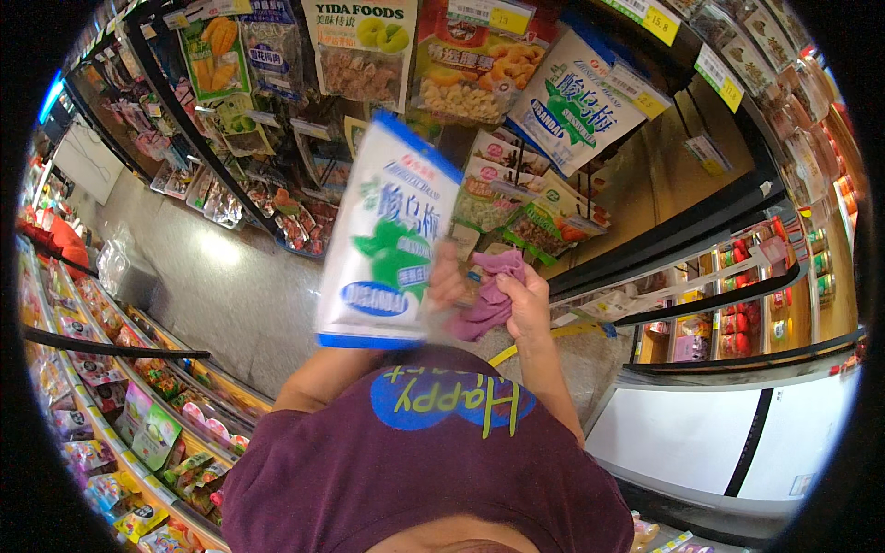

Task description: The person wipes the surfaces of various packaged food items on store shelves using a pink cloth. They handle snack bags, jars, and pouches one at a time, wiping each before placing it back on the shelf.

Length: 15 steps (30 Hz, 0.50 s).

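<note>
My left hand (446, 276) is blurred at the right edge of a white, blue and green plastic snack packet (394, 242). It grips the packet from behind, and most of the palm and the wrist are hidden. A crumpled purple cloth (492, 294) is bunched in my right hand (529, 301), just right of the packet; its lower end is blurred. Beyond, a similar white and blue packet (570, 104) hangs on the display rack. Left of it are a red and yellow snack bag (477, 69) and a bag with green fruit printed on it (363, 52).
Black rack bars (200, 131) and price tags (646, 104) cross the hanging goods. A sloping shelf of small packets (138, 387) runs along the left. A white-topped cabinet (684, 422) stands at the right, below shelves of jars (736, 304). A grey plastic-wrapped bin (131, 269) is on the floor.
</note>
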Each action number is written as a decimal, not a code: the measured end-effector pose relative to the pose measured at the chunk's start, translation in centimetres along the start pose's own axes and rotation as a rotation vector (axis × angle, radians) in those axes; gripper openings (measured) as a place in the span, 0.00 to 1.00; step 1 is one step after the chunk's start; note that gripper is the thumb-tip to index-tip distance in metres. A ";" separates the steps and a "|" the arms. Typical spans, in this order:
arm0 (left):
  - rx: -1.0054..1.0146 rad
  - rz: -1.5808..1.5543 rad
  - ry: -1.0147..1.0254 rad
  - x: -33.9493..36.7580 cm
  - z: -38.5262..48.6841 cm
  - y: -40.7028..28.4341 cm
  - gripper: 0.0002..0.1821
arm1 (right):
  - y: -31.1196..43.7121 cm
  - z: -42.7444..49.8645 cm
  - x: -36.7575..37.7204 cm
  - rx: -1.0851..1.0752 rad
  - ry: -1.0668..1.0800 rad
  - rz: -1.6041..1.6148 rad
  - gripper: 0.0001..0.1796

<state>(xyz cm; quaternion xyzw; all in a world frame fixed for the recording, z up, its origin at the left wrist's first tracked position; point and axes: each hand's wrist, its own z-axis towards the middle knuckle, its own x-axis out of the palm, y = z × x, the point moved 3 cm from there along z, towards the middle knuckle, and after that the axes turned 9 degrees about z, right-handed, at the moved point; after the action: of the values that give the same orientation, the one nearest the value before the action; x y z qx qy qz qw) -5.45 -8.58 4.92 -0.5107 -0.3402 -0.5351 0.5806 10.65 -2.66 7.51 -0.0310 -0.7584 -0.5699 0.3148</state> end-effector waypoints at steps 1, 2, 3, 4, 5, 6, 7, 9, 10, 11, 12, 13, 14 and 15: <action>-0.024 -0.079 0.165 0.9 0.7 0.7 0.27 | -0.3 0.3 0.4 0.013 0.011 0.060 0.13; -0.055 -0.093 0.181 1.6 0.7 1.1 0.28 | -0.4 0.6 0.8 0.016 0.061 0.121 0.13; -0.086 -0.106 0.215 2.4 0.6 1.5 0.28 | -0.6 0.9 1.2 0.048 0.071 0.140 0.13; -0.073 -0.065 0.190 3.0 0.5 1.7 0.28 | -0.7 1.1 1.6 0.076 0.108 0.175 0.13; -0.115 -0.113 0.320 4.0 0.9 1.8 0.28 | -0.7 1.3 2.0 0.102 0.152 0.218 0.13; -0.125 -0.116 0.359 4.6 0.9 1.8 0.27 | -0.6 1.3 2.4 0.129 0.201 0.298 0.15; -0.128 -0.115 0.366 5.2 0.9 1.9 0.27 | -0.4 1.4 2.7 0.141 0.230 0.211 0.17; -0.147 -0.113 0.374 5.8 1.0 2.1 0.27 | 0.1 1.5 3.1 0.207 0.254 0.006 0.21; -0.151 -0.111 0.371 6.0 1.1 2.1 0.26 | 0.7 1.6 3.3 0.217 0.285 -0.092 0.23; -0.148 -0.099 0.370 6.2 1.0 2.1 0.26 | 1.3 1.6 3.6 0.204 0.316 -0.135 0.22; -0.159 -0.097 0.363 6.3 1.0 2.3 0.26 | 1.8 1.6 3.8 0.207 0.336 -0.177 0.22; -0.161 -0.091 0.361 6.3 1.0 2.4 0.25 | 2.3 1.5 4.1 0.210 0.355 -0.220 0.21; -0.162 -0.085 0.355 6.3 1.0 2.5 0.25 | 2.6 1.4 4.2 0.228 0.366 -0.278 0.20; -0.160 -0.082 0.352 6.3 0.9 2.6 0.25 | 3.0 1.2 4.4 0.202 0.394 -0.287 0.20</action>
<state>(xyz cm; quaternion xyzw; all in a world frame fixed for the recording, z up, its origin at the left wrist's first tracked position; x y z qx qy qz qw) -1.51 -9.65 10.51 -0.4395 -0.2103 -0.6646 0.5665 7.79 -1.94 12.12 0.2203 -0.7322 -0.5252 0.3737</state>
